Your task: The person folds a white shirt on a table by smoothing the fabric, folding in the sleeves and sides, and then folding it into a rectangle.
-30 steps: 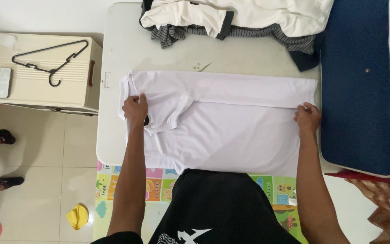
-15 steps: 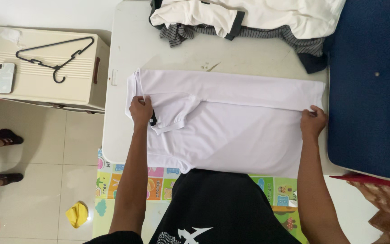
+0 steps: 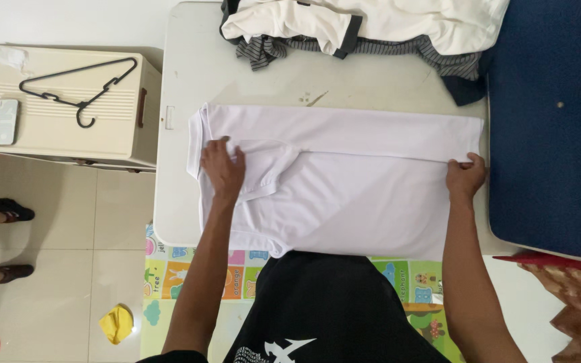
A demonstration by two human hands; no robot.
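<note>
A white short-sleeved shirt point(image 3: 344, 181) lies spread across a pale table point(image 3: 189, 74), its far long edge folded over toward me. My left hand point(image 3: 223, 168) rests flat, fingers apart, on the collar end beside the folded-in sleeve point(image 3: 270, 165). At the shirt's hem end, my right hand point(image 3: 465, 176) pinches the edge of the fold between thumb and fingers.
A heap of cream, striped and dark clothes point(image 3: 364, 30) lies at the table's far side. A blue mattress point(image 3: 546, 128) borders the right. A cream cabinet point(image 3: 62, 134) at left carries a black hanger point(image 3: 79, 84) and a phone point(image 3: 3, 122). Another person's feet point(image 3: 11, 210) stand far left.
My left hand has let go of the collar fold and slid right, now lying flat on the sleeve. My right hand has stayed at the hem.
</note>
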